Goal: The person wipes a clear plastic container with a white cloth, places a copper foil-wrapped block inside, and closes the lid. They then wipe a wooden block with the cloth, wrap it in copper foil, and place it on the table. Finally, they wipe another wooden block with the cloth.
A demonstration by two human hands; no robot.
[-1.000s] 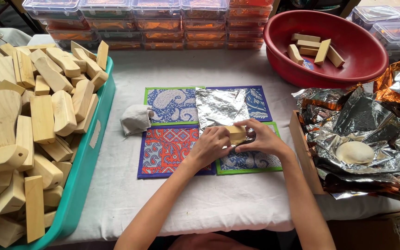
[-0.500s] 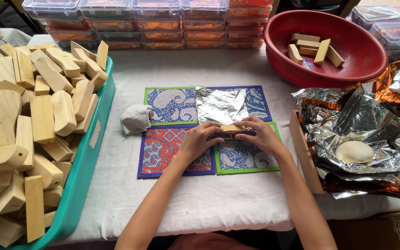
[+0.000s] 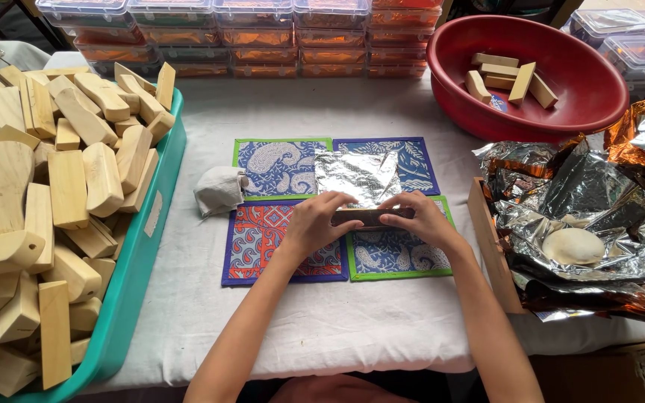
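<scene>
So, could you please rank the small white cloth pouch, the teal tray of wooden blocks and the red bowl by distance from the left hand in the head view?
1. White cloth pouch, just left of the left hand.
2. Teal tray, farther left.
3. Red bowl, far upper right.

colours on the table

silver foil sheet [image 3: 357, 176] over four paisley mats [image 3: 278, 169]: blue-and-white ones edged green or purple, one red-orange edged purple. teal tray [image 3: 137, 261] of pale wooden blocks [image 3: 69, 190]. red bowl [image 3: 561, 119]. white tablecloth [image 3: 337, 328]. crumpled silver-and-copper foil [image 3: 591, 194].
</scene>
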